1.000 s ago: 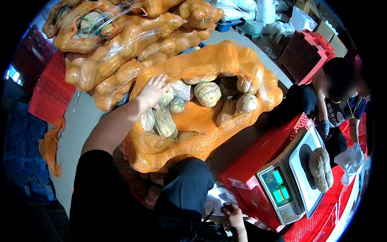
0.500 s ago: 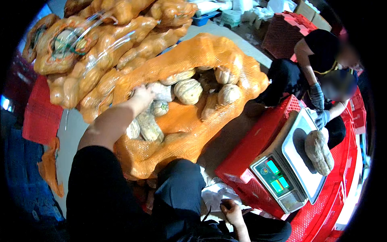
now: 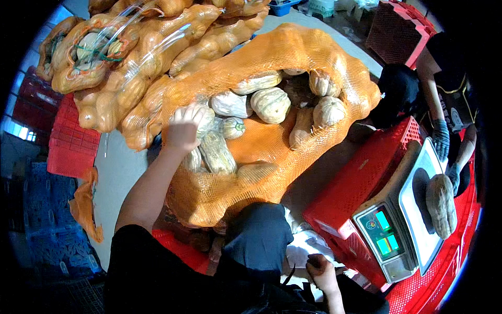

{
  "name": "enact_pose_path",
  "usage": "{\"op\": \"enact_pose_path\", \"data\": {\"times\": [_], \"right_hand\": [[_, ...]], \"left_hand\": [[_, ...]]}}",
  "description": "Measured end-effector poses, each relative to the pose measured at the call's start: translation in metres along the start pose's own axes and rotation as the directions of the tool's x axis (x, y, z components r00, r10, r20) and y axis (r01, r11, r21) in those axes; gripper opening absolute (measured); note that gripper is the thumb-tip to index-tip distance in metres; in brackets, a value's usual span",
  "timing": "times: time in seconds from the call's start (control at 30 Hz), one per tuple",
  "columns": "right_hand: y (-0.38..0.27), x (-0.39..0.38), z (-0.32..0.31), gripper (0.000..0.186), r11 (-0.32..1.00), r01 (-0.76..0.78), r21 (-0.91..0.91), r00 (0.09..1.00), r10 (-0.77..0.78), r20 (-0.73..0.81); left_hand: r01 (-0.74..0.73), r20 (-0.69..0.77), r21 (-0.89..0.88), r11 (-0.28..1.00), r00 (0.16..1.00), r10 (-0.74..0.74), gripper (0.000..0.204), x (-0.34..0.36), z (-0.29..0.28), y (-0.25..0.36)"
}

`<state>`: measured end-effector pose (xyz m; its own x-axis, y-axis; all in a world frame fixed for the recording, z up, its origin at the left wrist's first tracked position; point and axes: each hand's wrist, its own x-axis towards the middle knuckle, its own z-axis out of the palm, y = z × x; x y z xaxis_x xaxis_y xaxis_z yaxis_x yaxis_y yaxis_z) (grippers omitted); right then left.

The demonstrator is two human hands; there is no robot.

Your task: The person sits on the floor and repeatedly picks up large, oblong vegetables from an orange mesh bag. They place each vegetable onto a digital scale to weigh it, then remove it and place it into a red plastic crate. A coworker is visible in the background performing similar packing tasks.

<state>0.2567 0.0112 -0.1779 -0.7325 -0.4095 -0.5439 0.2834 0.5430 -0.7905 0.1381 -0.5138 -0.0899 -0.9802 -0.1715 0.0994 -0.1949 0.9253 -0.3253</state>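
My left hand [image 3: 185, 127] reaches into the opening of an orange mesh sack [image 3: 235, 193], its fingers stretched over a pale squash [image 3: 207, 118] at the left rim. Just right of it are a small round squash with a green stem end [image 3: 232, 127] and a long mottled squash [image 3: 217, 153]. Farther into the sack are a whitish squash [image 3: 230, 104], a ribbed round squash [image 3: 270, 105] and several more. Low in the view, beside my knee, my right hand [image 3: 321, 272] has curled fingers; whether they hold anything is hidden.
A scale [image 3: 384, 240] stands on a red crate [image 3: 361, 180] at right, with a long squash [image 3: 441, 206] on its pan. A co-worker's gloved hand [image 3: 454, 178] is at that squash. Full mesh sacks [image 3: 151, 68] lie far left, near another red crate [image 3: 70, 138].
The view has shifted, so the sack sits farther right and higher. My left hand's fingers have spread over the squash. The co-worker's gloved hand has come to the squash on the scale.
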Motion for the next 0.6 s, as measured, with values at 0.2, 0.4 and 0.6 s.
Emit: {"op": "enact_pose_path", "data": {"times": [0.2, 0.4, 0.6], "right_hand": [[-0.174, 0.077, 0.01, 0.009, 0.807, 0.577, -0.128, 0.799, -0.59, -0.118], [-0.319, 0.266, 0.115, 0.029, 0.819, 0.36, 0.448, 0.901, -0.43, 0.063], [-0.371, 0.321, 0.184, 0.082, 0.953, 0.099, 0.287, 0.974, -0.152, 0.168]], "left_hand": [[-0.033, -0.035, -0.032, 0.999, 0.999, 0.032, 0.081, -0.012, 0.017, 0.001], [0.191, -0.221, -0.759, 0.623, 0.823, -0.523, 0.076, -0.014, 0.025, 0.036], [-0.046, 0.53, -0.699, -0.714, 0.637, -0.56, 0.037, -0.003, 0.043, 0.024]]}}
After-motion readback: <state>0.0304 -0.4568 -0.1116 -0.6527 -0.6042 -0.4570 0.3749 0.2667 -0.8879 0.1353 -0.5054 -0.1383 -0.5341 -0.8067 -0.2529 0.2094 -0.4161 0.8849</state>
